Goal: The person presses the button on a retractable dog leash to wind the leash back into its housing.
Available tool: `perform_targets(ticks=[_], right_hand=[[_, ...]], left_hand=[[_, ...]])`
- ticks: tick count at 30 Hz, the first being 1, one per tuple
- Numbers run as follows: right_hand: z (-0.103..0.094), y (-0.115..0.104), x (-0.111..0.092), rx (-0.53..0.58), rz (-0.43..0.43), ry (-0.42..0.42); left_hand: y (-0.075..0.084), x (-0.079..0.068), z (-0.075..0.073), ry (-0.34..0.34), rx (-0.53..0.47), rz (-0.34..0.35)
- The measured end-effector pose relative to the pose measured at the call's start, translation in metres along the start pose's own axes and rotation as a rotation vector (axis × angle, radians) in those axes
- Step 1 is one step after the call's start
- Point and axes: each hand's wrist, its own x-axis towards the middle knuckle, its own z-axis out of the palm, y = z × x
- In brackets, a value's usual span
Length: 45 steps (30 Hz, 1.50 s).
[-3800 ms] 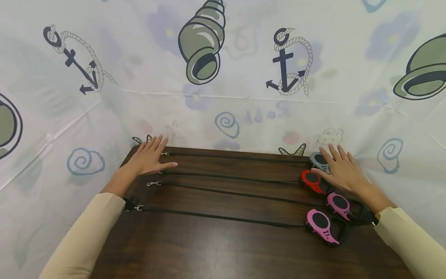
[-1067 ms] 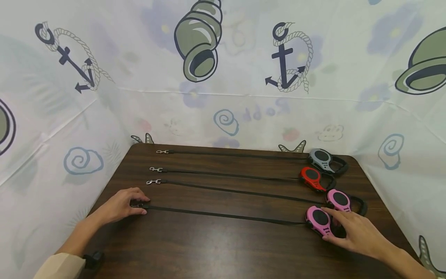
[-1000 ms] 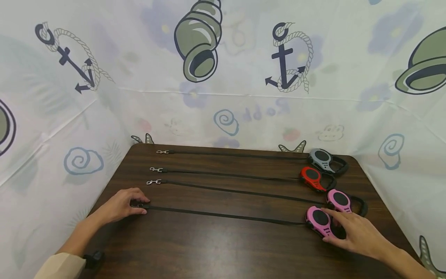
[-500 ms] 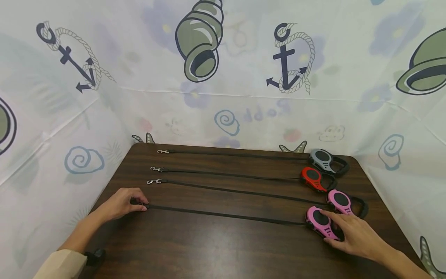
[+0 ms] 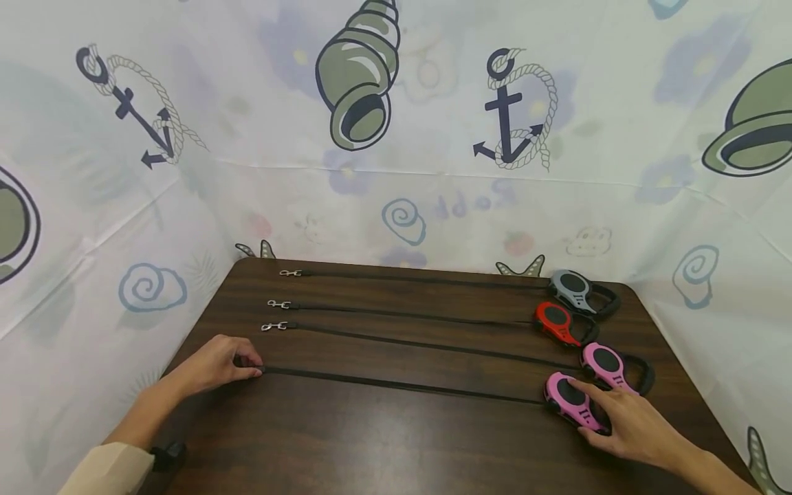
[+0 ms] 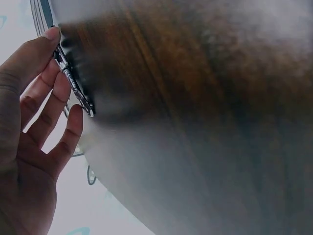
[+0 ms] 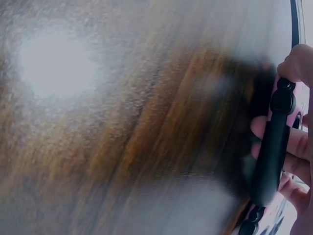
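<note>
Nearest me lies a pink retractable dog leash [image 5: 568, 402], its black strap [image 5: 396, 383] running straight leftward across the table. My left hand [image 5: 213, 368] pinches the strap's clip end between thumb and fingertips. In the left wrist view the metal snap hook [image 6: 76, 88] hangs beside the fingers, largely hidden by the hand in the head view. Around the black grip [image 7: 273, 152] of that leash curl the fingers of my right hand [image 5: 640, 430], with a finger stretched over the round casing. The table surface is right below it.
Behind it, a second pink leash [image 5: 603, 361], a red leash [image 5: 553, 322] and a grey leash [image 5: 570, 285] lie with straps stretched left to metal clips [image 5: 274, 326]. A printed cloth [image 5: 445, 213] stands around the brown table [image 5: 383, 454].
Both hands, earlier spread flat near the far leashes, have come to the nearest leash and taken hold of its two ends. Its strap now looks straighter, and the left fingers have closed over the clip.
</note>
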Motion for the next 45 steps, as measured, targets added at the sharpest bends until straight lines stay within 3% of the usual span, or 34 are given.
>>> perform_targets(ticks=[8,16,24,29,34,45], right_hand=[[-0.002,0.001,0.002,0.138,0.031,0.009],[-0.009,0.004,0.008,0.327,0.041,0.116],[-0.020,0.004,0.013,0.357,0.211,0.114],[-0.024,0.006,0.017,0.396,0.273,0.125],[-0.029,0.009,0.021,0.440,0.355,0.079],[-0.042,0.036,0.028,0.704,0.461,0.008]], left_hand=[[0.004,0.009,-0.008,-0.077,0.024,-0.062],[0.007,0.012,-0.014,0.010,0.036,-0.062],[0.008,0.015,-0.018,-0.010,0.024,-0.094],[0.009,0.017,-0.020,-0.043,0.010,-0.160],[0.010,0.020,-0.021,-0.051,0.017,-0.204],[0.007,0.029,-0.026,0.109,-0.063,-0.228]])
